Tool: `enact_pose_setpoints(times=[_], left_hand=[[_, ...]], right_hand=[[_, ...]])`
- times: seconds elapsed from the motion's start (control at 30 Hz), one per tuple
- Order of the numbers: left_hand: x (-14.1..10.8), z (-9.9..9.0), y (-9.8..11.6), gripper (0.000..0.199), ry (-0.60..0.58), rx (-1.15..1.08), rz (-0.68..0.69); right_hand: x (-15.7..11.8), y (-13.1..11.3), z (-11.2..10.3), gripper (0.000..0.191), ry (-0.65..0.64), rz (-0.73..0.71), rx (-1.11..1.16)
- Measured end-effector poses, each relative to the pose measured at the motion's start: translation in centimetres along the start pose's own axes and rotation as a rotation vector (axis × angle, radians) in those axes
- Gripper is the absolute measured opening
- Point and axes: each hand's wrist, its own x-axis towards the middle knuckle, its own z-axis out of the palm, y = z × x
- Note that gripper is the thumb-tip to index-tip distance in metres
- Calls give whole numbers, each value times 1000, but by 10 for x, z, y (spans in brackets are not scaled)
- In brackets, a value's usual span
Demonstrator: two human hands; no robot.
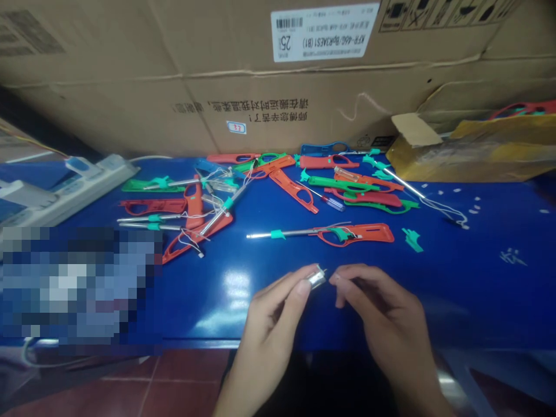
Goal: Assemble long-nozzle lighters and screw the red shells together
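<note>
Silver pc (317, 279) | L hand (260, 318) pinching it | R hand (388, 307) beside it, curled, hold unclr

Soft, subdued room light, from where I stand: white glare on the blue tabletop (460, 295), near, left of centre. Outer edges blurred and stretched; coarse pixelation masks the near left.

left hand (273, 307): bare, slender fingers | right hand (386, 304): bare, slender fingers | forearms (258, 368): bare to the view's lower edge | clothing (324, 385): black or very dark, details lost in shadow
</note>
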Motion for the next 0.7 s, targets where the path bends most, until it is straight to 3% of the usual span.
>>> enact_pose_setpoints(times=[0.3, 0.5, 0.7], left_hand=[[1, 0, 4, 33, 6, -97, 28], [0, 5, 4, 14, 46, -244, 98], [4, 10, 5, 11, 93, -257, 53]], right_hand=[[-2, -12, 9, 3, -90, -82, -37], [-6, -8, 10, 5, -87, -121, -91], [-5, -6, 9, 5, -154, -174, -138]])
